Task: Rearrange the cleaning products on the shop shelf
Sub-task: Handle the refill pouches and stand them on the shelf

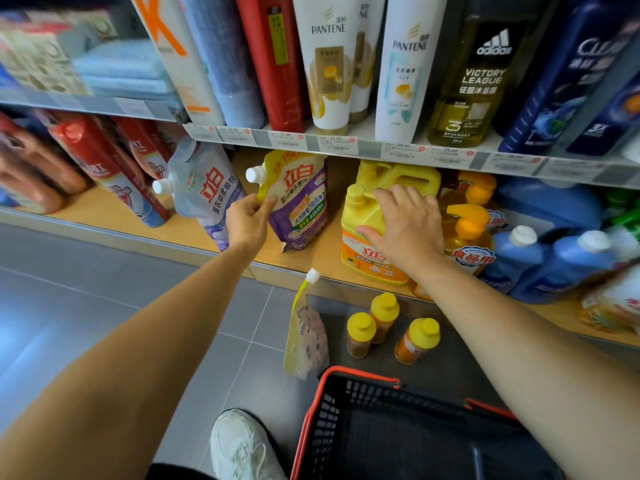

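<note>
I'm straightening the shelf (194,233): my left hand (249,220) pinches the pouch (298,209) by its top edge, my right hand (405,223) lies spread on the jug (363,247); next I'd probably stand the pouch upright.

The left hand (247,220) and right hand (405,226) are bare; the left forearm (156,323) and right forearm (502,323) are unsleeved. One white lace-up trainer (242,448) is worn. The dark garment edge (173,472) beside it is possibly trousers.
</note>
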`<action>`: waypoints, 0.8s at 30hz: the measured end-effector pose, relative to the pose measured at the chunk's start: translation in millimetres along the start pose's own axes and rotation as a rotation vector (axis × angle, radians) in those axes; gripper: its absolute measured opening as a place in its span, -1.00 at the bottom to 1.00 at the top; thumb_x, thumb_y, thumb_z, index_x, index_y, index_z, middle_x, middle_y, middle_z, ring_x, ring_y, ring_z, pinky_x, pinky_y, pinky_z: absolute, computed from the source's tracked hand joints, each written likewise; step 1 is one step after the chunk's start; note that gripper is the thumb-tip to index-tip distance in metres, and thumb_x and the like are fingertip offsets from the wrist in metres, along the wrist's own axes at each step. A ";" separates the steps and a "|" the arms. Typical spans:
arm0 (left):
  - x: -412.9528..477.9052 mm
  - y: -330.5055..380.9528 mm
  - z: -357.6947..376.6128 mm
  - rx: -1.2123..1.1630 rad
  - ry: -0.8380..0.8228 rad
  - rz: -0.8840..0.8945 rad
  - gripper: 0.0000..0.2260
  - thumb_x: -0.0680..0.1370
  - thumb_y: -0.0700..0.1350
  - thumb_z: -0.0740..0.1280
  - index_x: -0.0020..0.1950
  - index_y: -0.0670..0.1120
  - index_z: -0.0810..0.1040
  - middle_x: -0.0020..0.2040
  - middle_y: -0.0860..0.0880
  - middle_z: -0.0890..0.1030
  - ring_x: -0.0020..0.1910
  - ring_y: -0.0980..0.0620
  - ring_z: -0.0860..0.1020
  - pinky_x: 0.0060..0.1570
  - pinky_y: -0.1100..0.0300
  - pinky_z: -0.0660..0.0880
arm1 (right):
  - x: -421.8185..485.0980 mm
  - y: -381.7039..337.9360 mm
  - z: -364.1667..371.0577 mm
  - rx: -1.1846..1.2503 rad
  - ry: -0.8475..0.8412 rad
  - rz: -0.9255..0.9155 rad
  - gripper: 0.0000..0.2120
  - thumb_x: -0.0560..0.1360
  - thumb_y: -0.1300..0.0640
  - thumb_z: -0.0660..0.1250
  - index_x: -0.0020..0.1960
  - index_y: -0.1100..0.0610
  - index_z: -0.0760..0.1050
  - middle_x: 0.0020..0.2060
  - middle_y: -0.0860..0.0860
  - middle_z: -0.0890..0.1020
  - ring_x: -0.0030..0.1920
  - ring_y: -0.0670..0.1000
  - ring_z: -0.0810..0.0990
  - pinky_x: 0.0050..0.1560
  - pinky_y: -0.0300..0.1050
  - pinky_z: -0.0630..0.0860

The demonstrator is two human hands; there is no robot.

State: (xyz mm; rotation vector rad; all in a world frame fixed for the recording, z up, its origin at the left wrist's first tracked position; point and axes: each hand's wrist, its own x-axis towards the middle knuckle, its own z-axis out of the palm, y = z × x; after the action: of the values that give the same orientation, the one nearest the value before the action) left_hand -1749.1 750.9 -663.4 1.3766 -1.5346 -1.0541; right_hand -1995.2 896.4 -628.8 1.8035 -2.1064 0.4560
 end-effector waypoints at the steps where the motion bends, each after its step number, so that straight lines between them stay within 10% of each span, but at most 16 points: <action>1: -7.0 4.6 -3.5 0.016 -0.010 -0.006 -0.74 0.62 0.04 0.38 0.01 -0.16 0.67 -0.03 -0.19 0.71 -0.09 -0.27 0.65 -0.10 -0.21 0.62 | 0.8 0.2 -0.9 -0.001 -0.007 0.001 -0.38 0.43 -0.34 0.35 0.31 0.04 0.45 0.10 0.05 0.55 0.13 0.13 0.51 0.06 0.09 0.41; 6: -34.9 37.9 -25.4 0.205 0.036 0.092 -0.80 0.61 0.02 0.38 -0.01 -0.09 0.69 -0.15 0.11 0.70 -0.21 0.24 0.67 -0.36 0.37 0.54 | 0.0 -4.3 -5.5 -0.033 -0.037 0.000 -0.40 0.41 -0.32 0.39 0.29 0.03 0.45 0.08 0.05 0.56 0.11 0.13 0.51 0.03 0.08 0.39; 17: -104.3 116.4 -87.6 0.547 -0.056 0.278 -0.65 0.63 0.02 0.34 -0.14 -0.26 0.54 -0.14 -0.17 0.69 -0.16 -0.17 0.67 -0.18 -0.20 0.61 | 13.4 15.0 -51.1 0.380 -0.445 -0.020 -0.23 0.41 -0.12 0.51 0.52 0.02 0.29 0.42 0.07 0.41 0.44 0.14 0.32 0.40 0.06 0.24; 24: -156.1 172.1 -93.5 0.599 -0.070 0.509 -0.62 0.64 0.08 0.30 -0.15 -0.23 0.57 -0.23 -0.14 0.66 -0.27 -0.16 0.63 -0.26 -0.20 0.55 | -8.5 5.9 -137.0 0.898 -0.144 0.098 -0.29 0.38 -0.01 0.57 0.46 0.09 0.40 0.33 0.03 0.50 0.28 0.01 0.48 0.28 -0.07 0.44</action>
State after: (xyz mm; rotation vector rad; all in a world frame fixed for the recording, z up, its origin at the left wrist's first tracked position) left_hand -1704.0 910.1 -475.3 1.2117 -2.2118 -0.3379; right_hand -1994.2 965.8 -510.2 2.2013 -2.2722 1.5299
